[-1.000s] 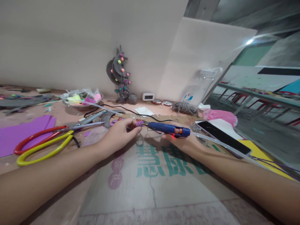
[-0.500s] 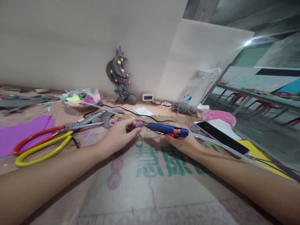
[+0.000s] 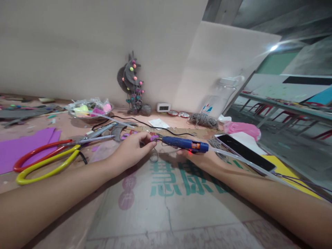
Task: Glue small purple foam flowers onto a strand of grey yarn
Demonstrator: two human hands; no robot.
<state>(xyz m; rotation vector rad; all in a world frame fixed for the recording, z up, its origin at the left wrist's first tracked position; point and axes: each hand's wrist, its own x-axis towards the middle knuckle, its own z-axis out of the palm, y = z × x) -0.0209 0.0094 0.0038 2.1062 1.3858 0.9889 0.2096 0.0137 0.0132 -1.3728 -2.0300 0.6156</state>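
White panel [image 3: 90, 52]: upright, closing off the far side of the work area.
Pink table [image 3: 181, 123]: runs along the foot of the panel.
Cardboard [image 3: 129, 224]: flat on the table, printed with green and purple characters.
Purple sheets [image 3: 28, 141]: stacked at the far left.
Scissors [image 3: 74, 150]: one red handle, one yellow; handles overlap the purple sheets.
Bottle [image 3: 220, 95]: clear, standing against the panel on the right.
Ornament [image 3: 131, 77]: grey crescent with coloured balls, against the panel.
Right hand [image 3: 199, 159]: wrapped around the glue gun [image 3: 185, 143] from below; most fingers hidden, trigger position cannot be told.
Left hand [image 3: 136, 143]: thumb and fingertips pinching the purple piece [image 3: 154, 137].
Glue gun: blue, nozzle pointing left at the purple piece; contact cannot be told. Red light glowing underneath; clear stick extending from the rear.
Phone [image 3: 245, 151]: dark screen up, beside the right forearm.
Clock [image 3: 163, 107]: white, at the foot of the panel.
Purple piece: above the cardboard, between the left fingertips, at the nozzle; grey loop [image 3: 154, 156] just below it.
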